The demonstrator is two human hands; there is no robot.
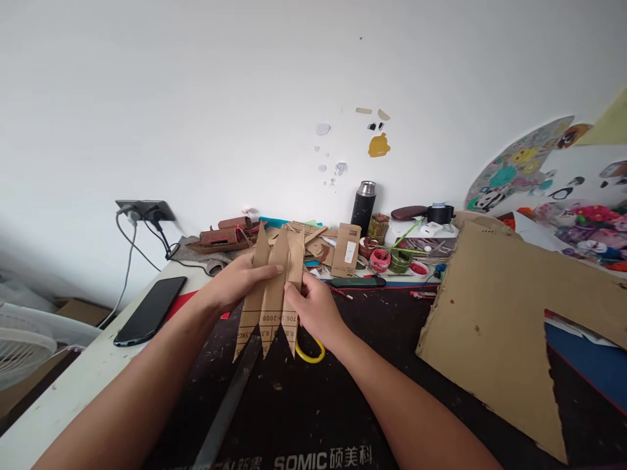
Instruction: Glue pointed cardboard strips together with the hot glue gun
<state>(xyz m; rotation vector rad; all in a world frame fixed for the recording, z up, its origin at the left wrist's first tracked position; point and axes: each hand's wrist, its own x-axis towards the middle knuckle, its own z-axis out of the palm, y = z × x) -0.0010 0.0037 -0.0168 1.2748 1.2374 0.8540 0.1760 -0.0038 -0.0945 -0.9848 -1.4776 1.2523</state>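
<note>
Between my two hands is a brown cardboard piece [271,294] made of several long panels side by side, with pointed ends at top and bottom and printing near its lower end. My left hand [240,281] grips its left side, the thumb lying across the front. On the right edge my right hand [318,307] pinches it with the thumb in front; the other fingers are mostly hidden behind. Beneath the cardboard, a steel ruler [230,401] lies slanted on the black desk mat [294,411]. A yellow looped handle [312,359] shows beside the lower right points; its rest is hidden.
A large cardboard sheet [490,333] covers the right side. A phone [150,310] lies on the left. Behind are cardboard scraps [318,248], a black thermos [363,207], paint jars [380,261] and a green cutter [357,282]. A fan [29,352] stands at the left edge.
</note>
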